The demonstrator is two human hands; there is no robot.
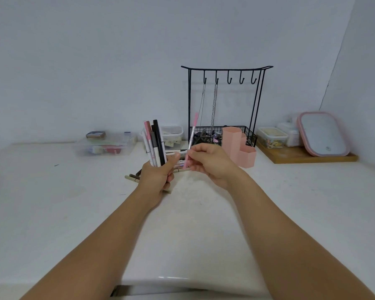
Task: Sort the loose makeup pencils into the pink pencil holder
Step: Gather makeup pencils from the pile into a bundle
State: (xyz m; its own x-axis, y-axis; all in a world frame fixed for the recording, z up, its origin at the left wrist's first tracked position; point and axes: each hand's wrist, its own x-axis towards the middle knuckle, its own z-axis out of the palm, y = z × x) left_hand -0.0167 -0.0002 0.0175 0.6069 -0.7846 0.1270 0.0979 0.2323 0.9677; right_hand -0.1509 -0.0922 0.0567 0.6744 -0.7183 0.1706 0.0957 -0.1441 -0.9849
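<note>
Makeup pencils point(155, 144) were gripped upright in a bundle by the left hand point(158, 176) while one pink pencil point(192, 137) was pinched by the right hand point(210, 163), just left of the pink pencil holder point(239, 148) on the white table point(74, 202).

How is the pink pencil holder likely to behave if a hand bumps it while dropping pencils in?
The pink pencil holder looks like thin moulded plastic and appears empty, so it is probably light and may slide on the smooth white table. Its stepped, clustered hexagonal tubes give a broad base, so tipping seems unlikely. The flat sides mean it should not roll.
</note>
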